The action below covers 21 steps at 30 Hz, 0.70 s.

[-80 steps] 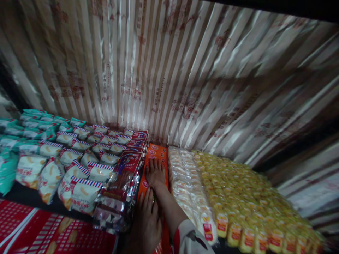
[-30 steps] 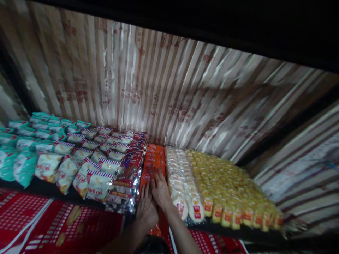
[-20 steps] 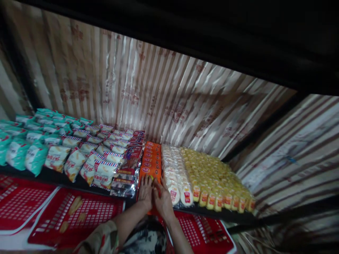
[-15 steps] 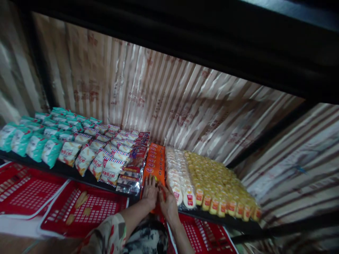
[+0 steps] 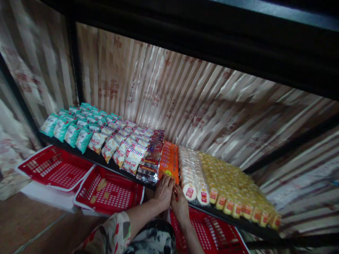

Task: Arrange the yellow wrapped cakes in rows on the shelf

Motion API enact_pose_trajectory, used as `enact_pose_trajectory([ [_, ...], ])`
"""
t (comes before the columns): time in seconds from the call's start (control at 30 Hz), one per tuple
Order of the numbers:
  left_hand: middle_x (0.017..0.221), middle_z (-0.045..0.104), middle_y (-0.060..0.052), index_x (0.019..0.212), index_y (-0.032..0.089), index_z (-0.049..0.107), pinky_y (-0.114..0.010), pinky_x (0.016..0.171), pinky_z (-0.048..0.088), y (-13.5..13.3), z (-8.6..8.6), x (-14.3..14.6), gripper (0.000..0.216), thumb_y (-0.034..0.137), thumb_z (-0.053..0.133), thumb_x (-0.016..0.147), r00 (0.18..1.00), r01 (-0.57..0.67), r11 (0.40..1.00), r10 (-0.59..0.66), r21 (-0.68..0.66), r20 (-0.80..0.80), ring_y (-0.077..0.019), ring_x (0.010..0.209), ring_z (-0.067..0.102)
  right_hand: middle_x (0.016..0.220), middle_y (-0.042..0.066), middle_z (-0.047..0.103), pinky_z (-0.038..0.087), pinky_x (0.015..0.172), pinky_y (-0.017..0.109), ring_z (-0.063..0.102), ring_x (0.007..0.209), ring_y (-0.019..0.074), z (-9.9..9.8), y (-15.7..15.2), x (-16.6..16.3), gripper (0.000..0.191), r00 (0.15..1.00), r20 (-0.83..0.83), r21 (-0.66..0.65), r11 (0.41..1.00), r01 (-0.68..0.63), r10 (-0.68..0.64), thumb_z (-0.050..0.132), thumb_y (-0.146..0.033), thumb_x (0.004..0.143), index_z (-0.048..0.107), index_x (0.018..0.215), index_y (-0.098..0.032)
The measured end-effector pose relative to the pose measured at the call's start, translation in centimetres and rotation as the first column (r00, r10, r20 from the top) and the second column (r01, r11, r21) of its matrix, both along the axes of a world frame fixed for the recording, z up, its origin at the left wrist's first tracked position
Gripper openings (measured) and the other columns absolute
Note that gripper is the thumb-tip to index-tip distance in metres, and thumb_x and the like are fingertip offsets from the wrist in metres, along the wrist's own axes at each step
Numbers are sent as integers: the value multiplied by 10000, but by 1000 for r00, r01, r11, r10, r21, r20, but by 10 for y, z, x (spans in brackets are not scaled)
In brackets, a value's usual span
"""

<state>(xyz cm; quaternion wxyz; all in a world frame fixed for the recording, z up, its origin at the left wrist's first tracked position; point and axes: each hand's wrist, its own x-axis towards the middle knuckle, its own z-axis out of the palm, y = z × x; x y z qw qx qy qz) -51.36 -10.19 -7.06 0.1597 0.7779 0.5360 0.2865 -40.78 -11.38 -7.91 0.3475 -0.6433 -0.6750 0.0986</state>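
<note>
A row of orange snack packets [image 5: 169, 160] lies on the black shelf, overlapping from back to front. My left hand [image 5: 164, 192] reaches over the front end of this row, its fingers closed together at the near orange packet. Beside it, my right hand [image 5: 180, 204] holds the same front end from the right, with a bit of orange showing between the hands. Much of the front packet is hidden under my fingers. Dark red and silver packets [image 5: 151, 160] border the row on the left; round white wrapped cakes [image 5: 189, 190] border it on the right.
Teal bags [image 5: 71, 134] and white striped-top bags [image 5: 132, 160] fill the shelf's left part; yellow wrapped cakes [image 5: 233, 190] fill the right. Red baskets [image 5: 112, 190] sit below the shelf edge. A black beam [image 5: 198, 49] crosses overhead, with striped sheeting [image 5: 148, 81] behind.
The view has swung left, so the shelf appears farther right. My hands have drawn toward the front end of the orange row, exposing more of its top.
</note>
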Motion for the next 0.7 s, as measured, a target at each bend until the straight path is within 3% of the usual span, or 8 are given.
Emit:
enact_pose_trajectory([
  [0.23,1375,433,-115,1288,77,452,-297,1086,310,-48,-8,-30,484,68,311,825,998,33,998,-30,-60,53,-176,1280,372,1181,189,578,393,1000,388,521,1140,241,-1,-47,-33,465,999,-45,-20,1000,-15,14,335,-303,773,617,1053,-61],
  [0.4,1345,458,-108,1251,73,486,-280,1050,345,-87,4,-49,477,88,295,815,992,19,1000,-18,-4,121,-201,1230,433,1165,141,598,407,986,371,536,1121,218,5,-83,-49,422,999,-37,-37,999,-11,10,331,-300,786,627,1028,-120],
  [0.53,1375,409,-133,1270,73,453,-286,1038,363,-107,13,-62,471,132,359,813,989,86,989,-69,-123,131,-217,1206,457,1122,128,621,434,951,358,578,1053,209,13,-107,-60,401,998,-59,-42,999,-3,1,341,-310,778,632,996,-142],
  [0.7,1466,227,-160,1322,98,367,-362,1007,408,-127,21,-80,547,178,437,786,991,128,951,-109,-281,80,-266,1181,484,1088,120,639,442,940,382,581,1053,227,14,-126,-66,388,994,-113,-59,998,2,-8,375,-342,764,650,968,-159],
])
